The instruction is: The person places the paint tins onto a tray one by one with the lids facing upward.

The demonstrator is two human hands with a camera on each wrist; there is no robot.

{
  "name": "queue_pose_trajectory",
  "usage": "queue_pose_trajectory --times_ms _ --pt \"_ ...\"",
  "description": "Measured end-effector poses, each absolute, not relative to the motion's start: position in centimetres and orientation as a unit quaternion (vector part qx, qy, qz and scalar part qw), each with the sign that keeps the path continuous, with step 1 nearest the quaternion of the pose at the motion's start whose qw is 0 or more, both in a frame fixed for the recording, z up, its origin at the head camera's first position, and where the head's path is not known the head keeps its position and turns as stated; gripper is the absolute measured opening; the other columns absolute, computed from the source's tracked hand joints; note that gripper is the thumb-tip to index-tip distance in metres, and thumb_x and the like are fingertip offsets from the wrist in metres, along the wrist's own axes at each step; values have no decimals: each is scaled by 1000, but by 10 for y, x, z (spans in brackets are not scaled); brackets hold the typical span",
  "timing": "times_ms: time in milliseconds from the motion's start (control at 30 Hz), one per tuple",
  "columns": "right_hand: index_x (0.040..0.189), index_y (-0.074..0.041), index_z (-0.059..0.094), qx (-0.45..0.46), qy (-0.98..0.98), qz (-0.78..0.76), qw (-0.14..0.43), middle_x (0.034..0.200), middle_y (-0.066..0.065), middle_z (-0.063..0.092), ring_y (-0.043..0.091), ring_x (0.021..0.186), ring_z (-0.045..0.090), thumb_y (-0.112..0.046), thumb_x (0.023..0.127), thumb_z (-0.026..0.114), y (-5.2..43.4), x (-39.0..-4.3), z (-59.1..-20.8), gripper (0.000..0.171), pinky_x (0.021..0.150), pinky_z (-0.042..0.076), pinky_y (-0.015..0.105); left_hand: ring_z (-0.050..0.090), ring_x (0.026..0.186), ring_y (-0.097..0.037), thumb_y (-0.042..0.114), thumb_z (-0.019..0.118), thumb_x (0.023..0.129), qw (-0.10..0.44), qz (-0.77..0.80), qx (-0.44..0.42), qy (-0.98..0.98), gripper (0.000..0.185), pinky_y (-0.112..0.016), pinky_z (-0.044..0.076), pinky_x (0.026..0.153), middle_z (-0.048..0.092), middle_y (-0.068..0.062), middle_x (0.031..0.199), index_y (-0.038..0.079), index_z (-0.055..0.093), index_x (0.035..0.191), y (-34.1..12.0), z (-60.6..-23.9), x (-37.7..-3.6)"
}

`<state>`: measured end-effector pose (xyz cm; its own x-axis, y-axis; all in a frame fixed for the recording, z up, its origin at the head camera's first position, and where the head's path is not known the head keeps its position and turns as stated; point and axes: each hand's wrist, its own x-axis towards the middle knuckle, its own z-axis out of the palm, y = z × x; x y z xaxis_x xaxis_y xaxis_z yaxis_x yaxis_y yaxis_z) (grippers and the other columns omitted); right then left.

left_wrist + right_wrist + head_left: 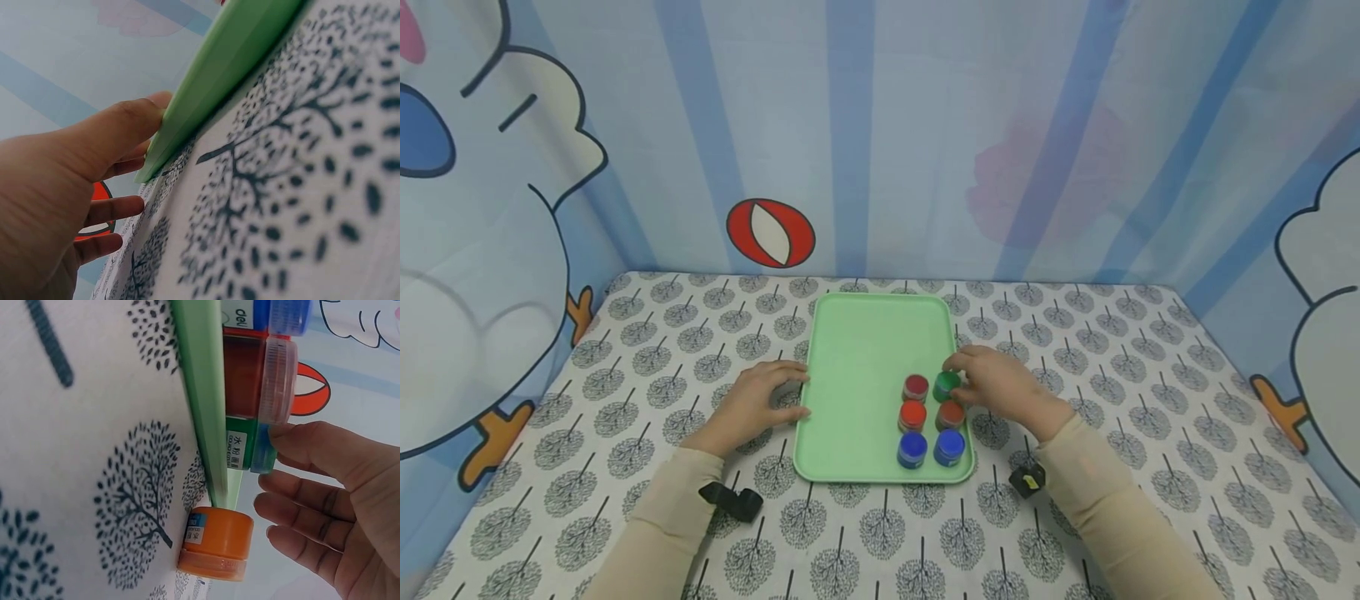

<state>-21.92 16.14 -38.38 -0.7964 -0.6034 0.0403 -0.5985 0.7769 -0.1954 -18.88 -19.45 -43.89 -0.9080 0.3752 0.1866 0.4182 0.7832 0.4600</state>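
My left hand (752, 404) rests at the left rim of a light green tray (842, 333), thumb and fingers spread along the edge. My right hand (1000, 383) pinches a green paint jar (237, 442) at its lid, inside the tray's right side. Beside the green jar sits a dark red jar (915, 387). Nearer me stand a red jar (912, 414) and a brownish-red jar (951, 414), then two blue jars, left (912, 450) and right (950, 447). In the right wrist view an orange paint jar (219, 534) lies on its side by the tray's outer edge, hidden in the head view.
The table has a white cloth (880, 533) printed with dark trees. A patterned blue curtain (910, 150) stands behind it and at both sides. Black wrist devices, one on the left (732, 502) and one on the right (1027, 480), sit at my sleeves.
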Motion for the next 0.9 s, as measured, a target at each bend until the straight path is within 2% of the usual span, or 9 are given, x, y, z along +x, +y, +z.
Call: queue_pose_trajectory --times_ms 300,500,900 --pt "112 -6 67 -326 940 -97 -9 108 7 68 17 90 65 -19 82 75 165 -220 -382 34 80 58 31 49 129 -34 33 78 78 44 -251 -209 -944 50 -59 35 111 57 -9 136 11 64 121 -194 -438 -188" --pt "116 -5 65 -312 944 -108 -5 113 10 67 21 91 66 -19 82 75 168 -219 -377 38 81 58 35 50 128 -34 32 79 77 51 -253 -210 -943 50 -59 36 110 58 -9 135 10 65 120 -194 -437 -188" --pt "120 -6 63 -279 951 -132 8 120 12 65 25 98 67 -19 87 70 175 -218 -374 36 87 58 41 50 128 -34 33 78 78 49 -254 -214 -942 50 -59 36 110 58 -9 136 10 65 121 -194 -438 -189"
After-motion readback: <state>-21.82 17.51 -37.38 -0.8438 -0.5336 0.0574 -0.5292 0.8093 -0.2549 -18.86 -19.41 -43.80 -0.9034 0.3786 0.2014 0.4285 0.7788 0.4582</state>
